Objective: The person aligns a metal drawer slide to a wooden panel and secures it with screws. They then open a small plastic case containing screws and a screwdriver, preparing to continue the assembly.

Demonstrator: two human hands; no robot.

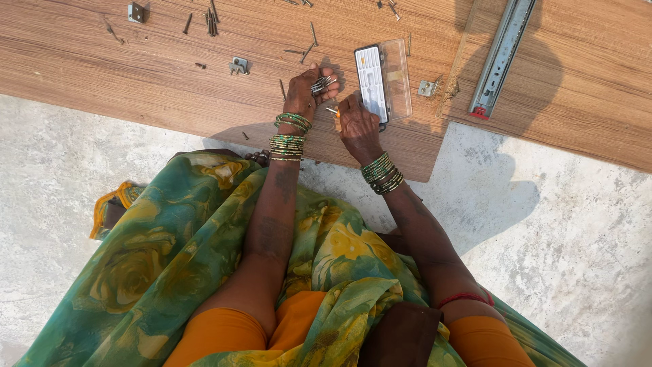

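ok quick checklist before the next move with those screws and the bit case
1. Left hand holds a bunch of screws: ok.
2. Right hand rests by the bit case: ok.
3. Bit case open, clear lid folded aside: ok.
4. Small orange-tipped piece between the hands, what it is: cannot tell.
5. Loose screws gathered up: not ok, scattered over the wooden board.
6. Drawer slide lies clear of both hands: ok.

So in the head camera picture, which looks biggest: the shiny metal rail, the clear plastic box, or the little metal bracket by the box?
Largest to smallest, as they look:
1. Metal drawer rail, the longest by far.
2. Clear plastic box, shorter but wider.
3. Small metal bracket, tiny.
All three lie on the wooden board, about equally far away.
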